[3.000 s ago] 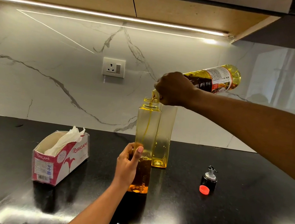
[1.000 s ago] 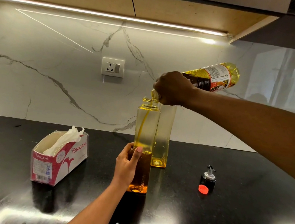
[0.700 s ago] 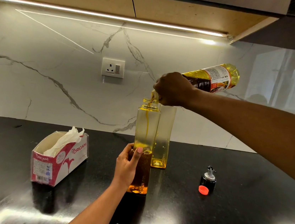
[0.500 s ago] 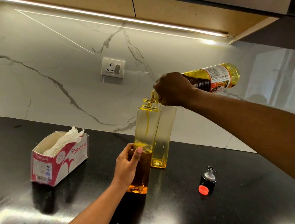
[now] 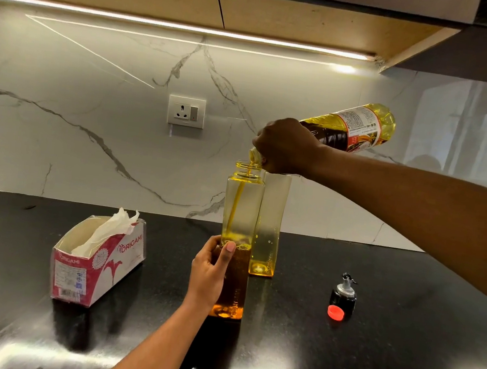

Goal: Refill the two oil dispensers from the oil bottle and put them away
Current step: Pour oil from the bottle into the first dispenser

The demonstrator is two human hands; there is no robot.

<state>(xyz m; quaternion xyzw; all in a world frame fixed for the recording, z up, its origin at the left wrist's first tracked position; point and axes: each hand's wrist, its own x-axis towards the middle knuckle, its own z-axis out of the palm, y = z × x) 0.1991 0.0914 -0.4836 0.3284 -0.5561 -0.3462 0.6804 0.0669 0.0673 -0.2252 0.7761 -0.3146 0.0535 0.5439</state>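
Right grip is tipping the clasped oil bottle into the front dispenser, which left grip is holding; any drift risks spilling.

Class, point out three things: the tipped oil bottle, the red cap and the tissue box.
oil bottle [image 5: 356, 127]: head view, on its paper label.
red cap [image 5: 335, 312]: head view, on its top face.
tissue box [image 5: 116, 257]: head view, on its printed side wall.

Two oil dispensers; one oil bottle; one tissue box; one spout stopper; one red cap
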